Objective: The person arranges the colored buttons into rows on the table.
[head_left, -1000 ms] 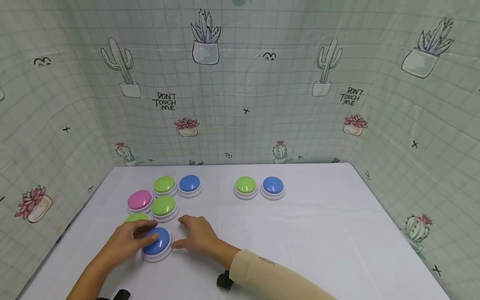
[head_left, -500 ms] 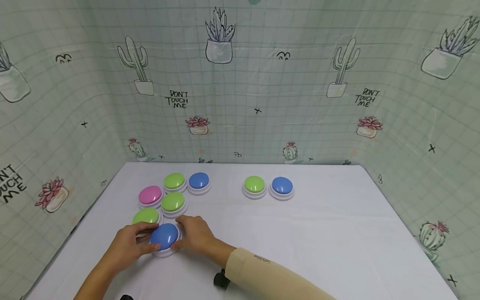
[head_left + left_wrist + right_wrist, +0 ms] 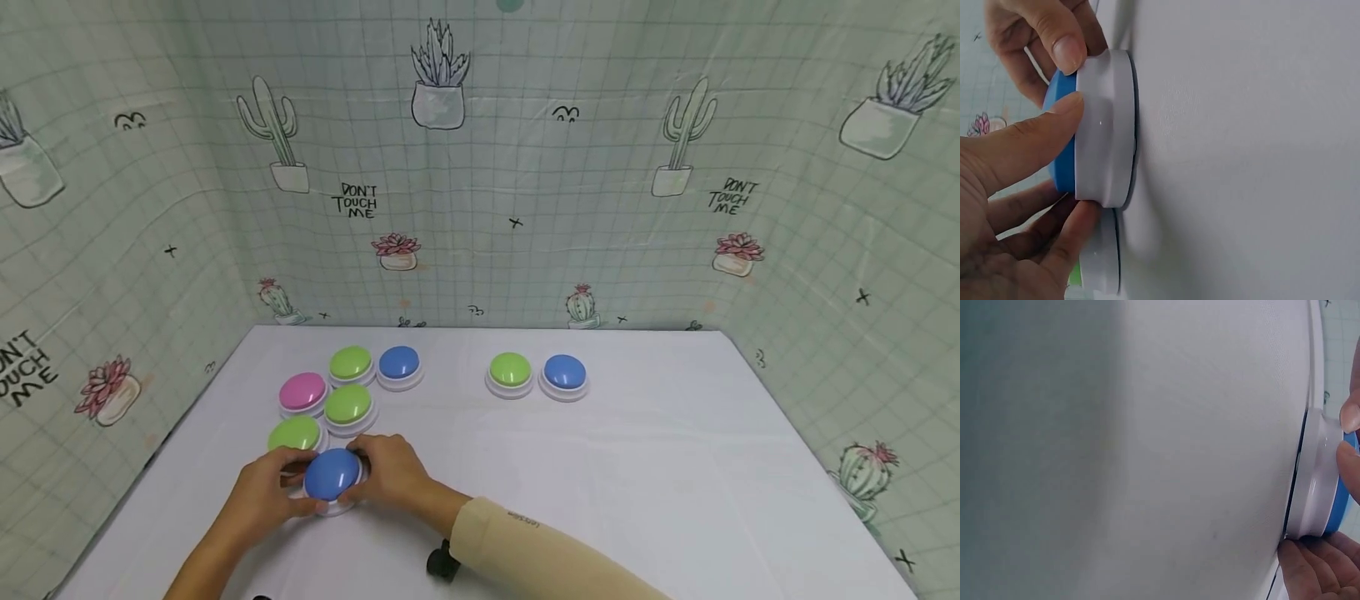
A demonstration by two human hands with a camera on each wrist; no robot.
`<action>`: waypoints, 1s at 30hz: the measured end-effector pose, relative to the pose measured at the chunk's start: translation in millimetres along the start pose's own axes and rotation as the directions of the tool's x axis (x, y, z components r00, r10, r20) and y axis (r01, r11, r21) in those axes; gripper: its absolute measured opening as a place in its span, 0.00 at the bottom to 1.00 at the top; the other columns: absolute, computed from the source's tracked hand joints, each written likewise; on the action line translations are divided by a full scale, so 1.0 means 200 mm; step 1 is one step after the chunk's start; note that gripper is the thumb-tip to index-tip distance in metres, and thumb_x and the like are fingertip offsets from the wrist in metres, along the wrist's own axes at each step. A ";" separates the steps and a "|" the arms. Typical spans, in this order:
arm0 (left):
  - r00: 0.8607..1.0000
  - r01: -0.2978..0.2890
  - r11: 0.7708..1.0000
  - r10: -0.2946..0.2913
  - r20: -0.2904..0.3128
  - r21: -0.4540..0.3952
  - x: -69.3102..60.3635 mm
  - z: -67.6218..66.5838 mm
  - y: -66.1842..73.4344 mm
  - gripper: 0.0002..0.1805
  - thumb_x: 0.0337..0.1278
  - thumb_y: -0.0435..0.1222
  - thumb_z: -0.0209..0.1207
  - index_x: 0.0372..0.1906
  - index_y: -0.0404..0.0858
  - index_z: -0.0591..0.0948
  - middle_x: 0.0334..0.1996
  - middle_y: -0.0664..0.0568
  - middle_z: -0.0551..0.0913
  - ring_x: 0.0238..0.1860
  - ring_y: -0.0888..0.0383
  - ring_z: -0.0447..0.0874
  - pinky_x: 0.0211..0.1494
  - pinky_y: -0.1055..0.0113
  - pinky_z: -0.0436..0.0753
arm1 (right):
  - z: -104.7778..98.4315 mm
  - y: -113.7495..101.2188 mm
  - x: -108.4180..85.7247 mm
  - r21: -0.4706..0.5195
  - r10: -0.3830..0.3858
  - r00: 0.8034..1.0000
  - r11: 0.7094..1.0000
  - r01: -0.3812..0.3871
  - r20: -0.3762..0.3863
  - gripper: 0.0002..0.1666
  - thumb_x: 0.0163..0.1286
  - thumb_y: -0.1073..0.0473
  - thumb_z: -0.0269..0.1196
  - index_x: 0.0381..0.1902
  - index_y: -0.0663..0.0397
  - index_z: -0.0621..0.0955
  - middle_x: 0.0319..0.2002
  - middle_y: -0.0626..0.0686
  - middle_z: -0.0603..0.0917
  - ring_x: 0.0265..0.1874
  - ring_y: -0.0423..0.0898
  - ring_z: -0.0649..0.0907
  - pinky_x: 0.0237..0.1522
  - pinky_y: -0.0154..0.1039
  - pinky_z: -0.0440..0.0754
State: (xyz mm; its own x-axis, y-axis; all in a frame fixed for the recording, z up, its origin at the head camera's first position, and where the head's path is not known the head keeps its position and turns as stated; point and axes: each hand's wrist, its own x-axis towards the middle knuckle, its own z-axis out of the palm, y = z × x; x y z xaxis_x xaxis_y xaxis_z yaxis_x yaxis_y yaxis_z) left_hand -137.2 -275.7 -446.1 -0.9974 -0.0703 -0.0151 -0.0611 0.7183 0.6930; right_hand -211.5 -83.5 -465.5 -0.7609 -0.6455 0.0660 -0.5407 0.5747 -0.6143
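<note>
A blue push button (image 3: 332, 475) with a white round base sits on the white table, domed side up. My left hand (image 3: 258, 496) grips it from the left, thumb at the near edge. From the right, my right hand (image 3: 393, 471) holds the same button between thumb and fingers. In the left wrist view both thumbs press the rim of the white base (image 3: 1100, 125). Just behind the left fingers lies a green push button (image 3: 294, 434), partly covered. Another green button (image 3: 348, 404) stands right behind, beside a pink button (image 3: 302, 390).
Farther back are a green button (image 3: 351, 362) and a blue button (image 3: 399, 362). To their right, apart, stand one more green button (image 3: 510, 369) and blue button (image 3: 565, 372). Patterned cloth walls (image 3: 480, 167) enclose the table (image 3: 615, 467). A black device (image 3: 443, 562) sits by the right sleeve.
My right hand has closed in on the blue button from the right, and both hands now hold it. The view has shifted slightly; the other buttons keep their arrangement.
</note>
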 end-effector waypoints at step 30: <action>0.999 -0.052 0.984 0.049 -0.021 -0.170 0.15 0.19 0.18 0.39 0.42 0.25 0.81 0.64 0.24 0.78 0.59 0.30 0.82 0.60 0.34 0.83 0.57 0.55 0.89 | -0.17 0.23 -0.06 0.144 0.078 0.990 0.988 -0.060 -0.119 0.36 0.52 0.55 0.85 0.59 0.58 0.86 0.55 0.52 0.89 0.57 0.47 0.86 0.62 0.39 0.83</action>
State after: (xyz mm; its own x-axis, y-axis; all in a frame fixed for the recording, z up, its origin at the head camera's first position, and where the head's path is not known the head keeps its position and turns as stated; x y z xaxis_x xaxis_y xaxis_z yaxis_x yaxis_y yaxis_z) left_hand -171.6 -225.4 -449.6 -0.9982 -0.0494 0.0345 -0.0015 0.5929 0.8053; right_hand -239.5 -31.9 -467.7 -0.8379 -0.5343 0.1115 -0.4369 0.5342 -0.7237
